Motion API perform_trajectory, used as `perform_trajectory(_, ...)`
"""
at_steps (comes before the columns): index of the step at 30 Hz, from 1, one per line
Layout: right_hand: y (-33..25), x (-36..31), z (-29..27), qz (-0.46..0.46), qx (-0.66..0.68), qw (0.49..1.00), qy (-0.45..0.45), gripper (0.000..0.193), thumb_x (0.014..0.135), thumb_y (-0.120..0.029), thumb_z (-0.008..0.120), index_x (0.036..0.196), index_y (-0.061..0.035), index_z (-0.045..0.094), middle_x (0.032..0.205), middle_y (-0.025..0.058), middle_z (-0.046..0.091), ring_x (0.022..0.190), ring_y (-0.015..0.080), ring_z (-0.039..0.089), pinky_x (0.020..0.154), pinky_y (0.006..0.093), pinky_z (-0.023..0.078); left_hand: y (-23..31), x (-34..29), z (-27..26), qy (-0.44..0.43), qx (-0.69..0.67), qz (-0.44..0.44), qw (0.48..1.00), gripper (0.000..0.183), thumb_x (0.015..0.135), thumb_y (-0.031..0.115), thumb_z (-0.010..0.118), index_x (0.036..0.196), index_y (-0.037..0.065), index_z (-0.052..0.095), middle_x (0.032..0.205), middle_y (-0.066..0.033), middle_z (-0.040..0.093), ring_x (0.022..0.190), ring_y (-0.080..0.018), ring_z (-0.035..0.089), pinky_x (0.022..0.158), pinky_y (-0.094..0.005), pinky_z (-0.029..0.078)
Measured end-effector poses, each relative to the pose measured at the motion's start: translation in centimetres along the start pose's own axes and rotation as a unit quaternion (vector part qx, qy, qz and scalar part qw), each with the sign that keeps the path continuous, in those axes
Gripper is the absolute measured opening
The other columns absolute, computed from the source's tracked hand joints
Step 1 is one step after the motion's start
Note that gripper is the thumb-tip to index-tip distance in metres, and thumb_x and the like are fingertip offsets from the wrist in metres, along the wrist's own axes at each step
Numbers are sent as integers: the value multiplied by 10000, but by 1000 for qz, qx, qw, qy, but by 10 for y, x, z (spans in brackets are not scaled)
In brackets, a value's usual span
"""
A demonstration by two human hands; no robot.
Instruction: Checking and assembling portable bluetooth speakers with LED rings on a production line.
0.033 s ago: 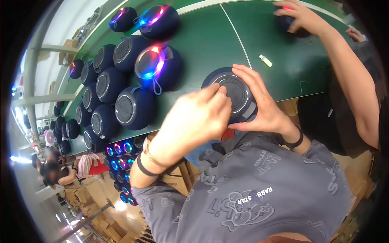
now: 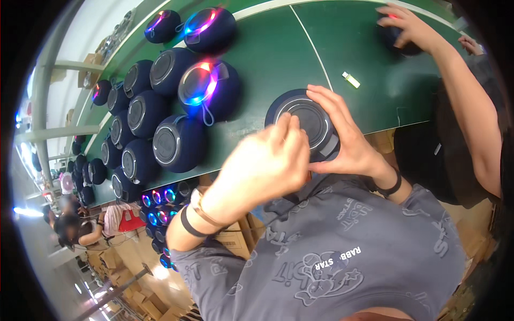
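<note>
A dark blue round speaker (image 2: 317, 119) rests near the table's front edge, its grey ringed face turned up toward me. My right hand (image 2: 350, 136) grips its right side, the fingers along the far rim and the thumb at the near edge. Over the left part of that face, my left hand (image 2: 276, 155) is closed, its fingertips pinched together against the disc. Whatever those fingertips hold, if anything, is hidden. Beyond the speaker lies a small yellow-green USB stick (image 2: 350, 79) with a pale end.
Several similar speakers (image 2: 179, 143) crowd the green table (image 2: 278, 48) on the left; some glow, such as one lit speaker (image 2: 208, 88). At the far right, a co-worker's hand (image 2: 412, 27) covers another speaker (image 2: 393, 37). Below the table stand lit speakers (image 2: 160, 216) and cartons (image 2: 233, 241).
My left hand has shifted slightly toward me over the speaker's face. The co-worker's hand and the speaker under it have moved a little to the right. My right hand stays in place.
</note>
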State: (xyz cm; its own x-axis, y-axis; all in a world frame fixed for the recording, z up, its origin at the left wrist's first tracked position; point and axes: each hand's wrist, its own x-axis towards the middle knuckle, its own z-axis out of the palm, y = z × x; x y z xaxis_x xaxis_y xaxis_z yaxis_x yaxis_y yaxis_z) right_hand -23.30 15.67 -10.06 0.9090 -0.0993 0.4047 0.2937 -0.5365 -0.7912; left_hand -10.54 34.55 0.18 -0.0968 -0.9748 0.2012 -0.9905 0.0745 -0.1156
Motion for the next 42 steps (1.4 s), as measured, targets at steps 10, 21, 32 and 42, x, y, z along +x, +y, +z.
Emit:
perform_trajectory(10, 2, -1, 5, -7, 0, 1000, 20, 1154, 653, -228, 967, 1634, -48, 386, 1652, 204, 383, 1529, 421, 385, 1265, 519, 348, 17, -5, 14, -26, 277, 153, 948, 339, 759, 107, 702, 995, -134, 730, 1011, -294, 744, 984, -366, 760, 803, -343, 659)
perform_trajectory(21, 1, -3, 6, -6, -11, 1000, 22, 1207, 691, -339, 988, 1665, -69, 329, 1669, 190, 358, 1551, 415, 359, 1270, 527, 347, -1, -13, 31, 126, -107, -76, 983, 215, 786, 46, 747, 995, 40, 696, 961, -63, 633, 886, -244, 658, 700, -354, 574)
perform_trajectory(32, -5, 41, -37, -143, -90, 985, -37, 398, 735, -359, 962, 1014, -98, 850, 1116, 16, 748, 1113, 256, 658, 953, 403, 559, -13, -15, 31, 169, -209, -118, 956, 219, 798, 21, 862, 986, 45, 753, 995, -83, 744, 905, -279, 712, 764, -374, 583)
perform_trajectory(42, -22, 63, -56, -298, -279, 899, -160, 244, 827, -195, 862, 1002, -55, 767, 1050, 39, 723, 886, 221, 705, 621, 379, 556, -31, -3, 12, 57, -316, -152, 935, 256, 788, 128, 909, 1025, 68, 832, 1001, -69, 771, 940, -242, 735, 790, -353, 591)
